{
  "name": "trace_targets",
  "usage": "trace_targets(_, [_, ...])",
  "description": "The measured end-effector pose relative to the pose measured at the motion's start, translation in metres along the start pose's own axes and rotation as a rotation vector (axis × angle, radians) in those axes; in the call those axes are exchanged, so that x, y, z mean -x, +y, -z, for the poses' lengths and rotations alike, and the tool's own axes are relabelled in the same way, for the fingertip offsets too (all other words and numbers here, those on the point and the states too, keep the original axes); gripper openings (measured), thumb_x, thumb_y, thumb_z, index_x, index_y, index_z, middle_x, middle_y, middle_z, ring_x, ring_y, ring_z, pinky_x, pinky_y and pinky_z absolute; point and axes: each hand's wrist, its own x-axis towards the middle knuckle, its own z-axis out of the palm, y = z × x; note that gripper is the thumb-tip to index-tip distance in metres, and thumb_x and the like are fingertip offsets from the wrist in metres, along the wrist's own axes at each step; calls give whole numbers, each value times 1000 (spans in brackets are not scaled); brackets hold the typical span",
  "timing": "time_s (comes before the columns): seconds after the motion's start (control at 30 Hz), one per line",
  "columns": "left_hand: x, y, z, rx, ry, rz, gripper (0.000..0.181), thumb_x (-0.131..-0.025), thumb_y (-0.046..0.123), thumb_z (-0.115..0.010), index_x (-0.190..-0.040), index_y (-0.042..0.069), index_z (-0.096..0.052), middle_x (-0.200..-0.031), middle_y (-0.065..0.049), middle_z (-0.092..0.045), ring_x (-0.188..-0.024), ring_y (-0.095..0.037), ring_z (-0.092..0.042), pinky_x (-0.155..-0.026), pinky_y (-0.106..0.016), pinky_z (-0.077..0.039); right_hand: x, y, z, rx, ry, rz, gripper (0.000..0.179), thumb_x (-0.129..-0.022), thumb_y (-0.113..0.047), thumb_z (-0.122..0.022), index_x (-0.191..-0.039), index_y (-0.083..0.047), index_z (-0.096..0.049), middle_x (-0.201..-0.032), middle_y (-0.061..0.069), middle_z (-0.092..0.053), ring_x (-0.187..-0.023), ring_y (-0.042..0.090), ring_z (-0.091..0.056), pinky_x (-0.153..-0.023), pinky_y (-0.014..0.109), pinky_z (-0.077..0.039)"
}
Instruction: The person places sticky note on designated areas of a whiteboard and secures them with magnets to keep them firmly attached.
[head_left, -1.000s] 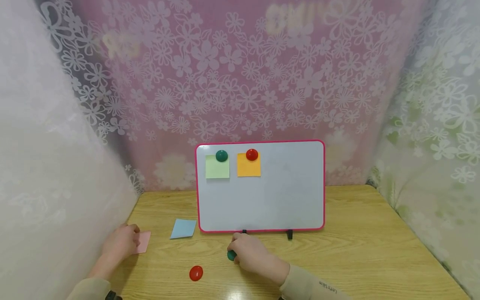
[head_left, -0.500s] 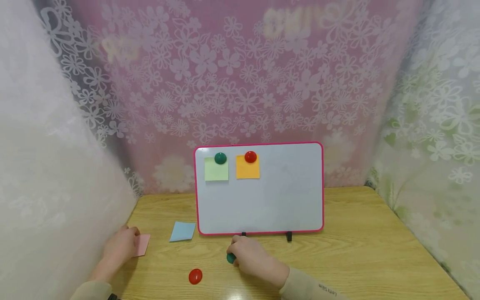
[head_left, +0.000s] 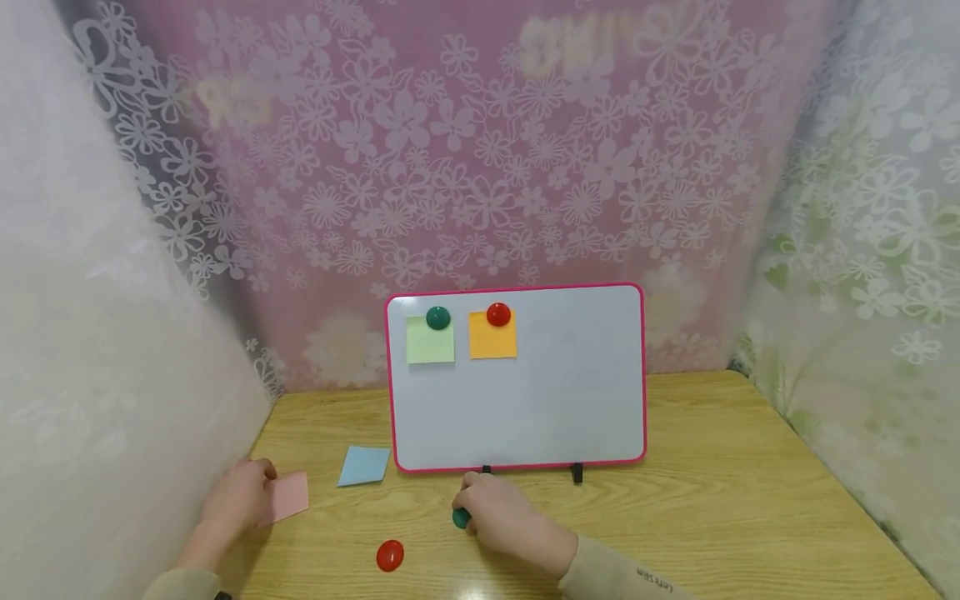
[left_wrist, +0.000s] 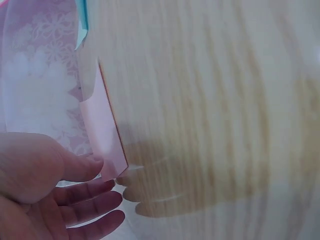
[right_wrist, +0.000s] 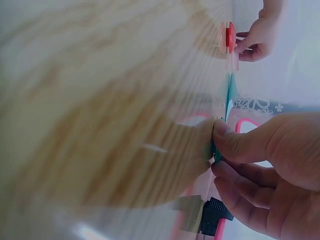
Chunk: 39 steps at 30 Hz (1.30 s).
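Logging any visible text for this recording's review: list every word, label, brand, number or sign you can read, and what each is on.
"Let's Slim", small, as best it reads: right sleeve.
Pale letters at upper left, too blurred to read surely: pink curtain.
Pale letters at upper right, likewise too blurred: same curtain.
No writing can be made out on the whiteboard or the pink note.

The table [head_left: 712, 508] bears 1 whiteboard [head_left: 517, 408], 1 blue note [head_left: 364, 466], 1 red magnet [head_left: 390, 555].
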Motion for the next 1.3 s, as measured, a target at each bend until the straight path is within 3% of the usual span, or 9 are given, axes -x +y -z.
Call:
trace_targets(0.3, [2,-1,2,-7,3,4,5,-93,0,-69,-97,-2,-71,-94,-16,-69,-88,-36,-67,-80,-57,-55,0,-2,1,17,18,-3,22,-80,-15,-97,-95,-19,-81,-94,-6,-62,-82,5,-59,-70,17,-51])
trace_targets(0.8, [5,1,0,12,42,24,10,-91,-5,-62,-91,1,-70,-91,-17,-69,-86,-35,-67,-79,-57,-55,-1,-3,1,26,11,-23,22,-80,-15,-97,-94,-20,-80,-93,-7,-61,-80,6,-58,-69,19,-50])
trace_targets(1.3, [5,-3,2,62,55,12,4,-93,0,-72,-92,-1,-68,-89,-14,-70,-83,-33,-68,-73,-56,-55,-2,-3,2,10,-7,-29,20,-82,-13,-95,-95,-19,-80,-91,-6,-59,-77,5,-53,-67,19,-48])
